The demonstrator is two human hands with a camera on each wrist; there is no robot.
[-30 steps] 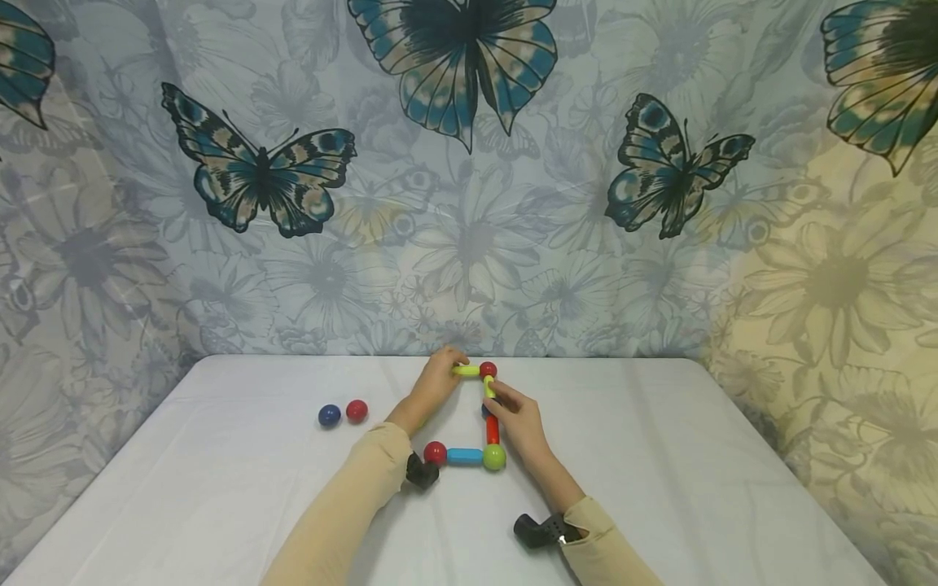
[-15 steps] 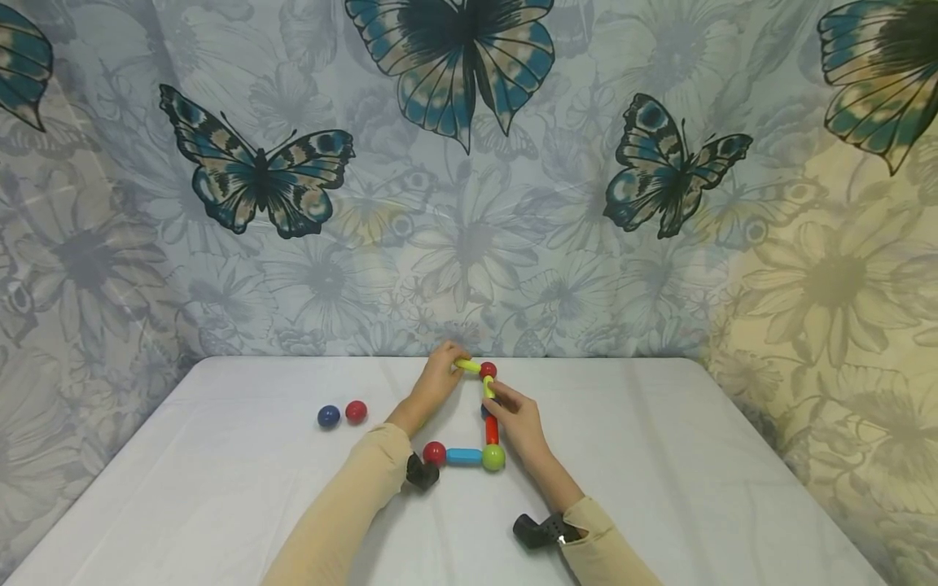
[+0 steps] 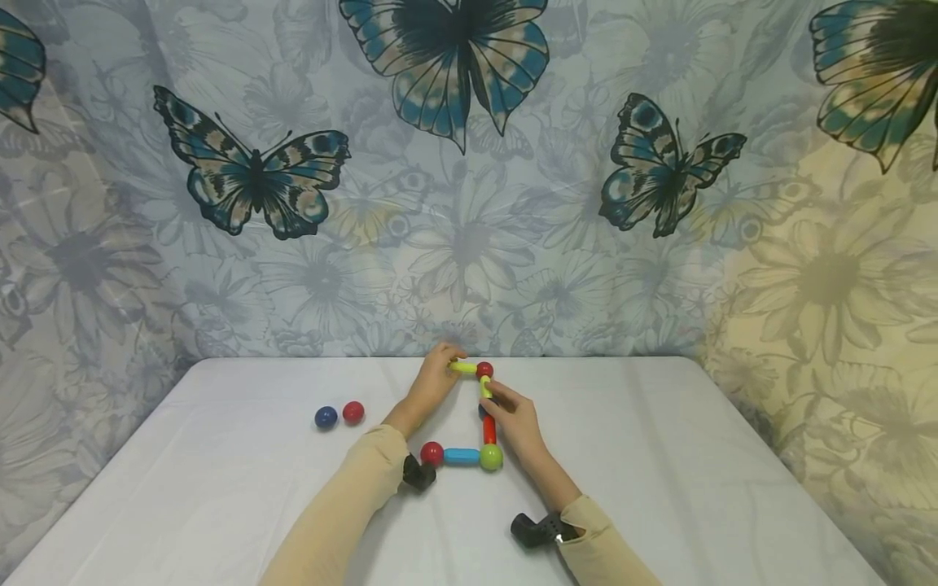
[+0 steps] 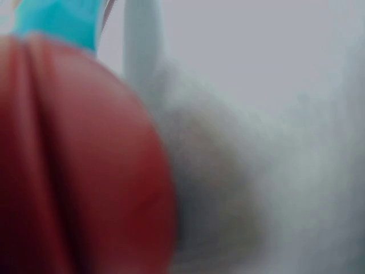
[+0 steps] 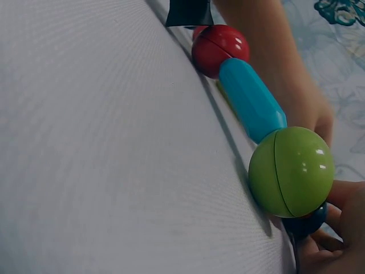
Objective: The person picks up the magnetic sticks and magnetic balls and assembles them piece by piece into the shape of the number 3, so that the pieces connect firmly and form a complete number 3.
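A chain of balls and rods lies on the white table. My left hand (image 3: 434, 380) pinches the free end of a yellow-green rod (image 3: 466, 368) at the far side; its other end meets a red ball (image 3: 484, 370). From there a second yellow-green rod (image 3: 485, 382) runs toward me to a dark blue ball (image 5: 302, 224). My right hand (image 3: 519, 417) grips the chain at this ball, fingertips along the rod. A red rod (image 3: 489, 431), a green ball (image 3: 491, 456), a light blue rod (image 3: 462, 456) and another red ball (image 3: 432, 454) follow.
A loose blue ball (image 3: 326, 417) and a loose red ball (image 3: 353, 413) sit left of the left forearm. Black wrist cameras hang by both sleeves, the left one (image 3: 419, 474) close beside the near red ball. Butterfly-printed cloth (image 3: 469, 244) rises behind the table's back edge.
The left hand's rod slanted upward at its left end half a second ago and now lies nearly level. The right hand stays in place; the head view has shifted slightly.
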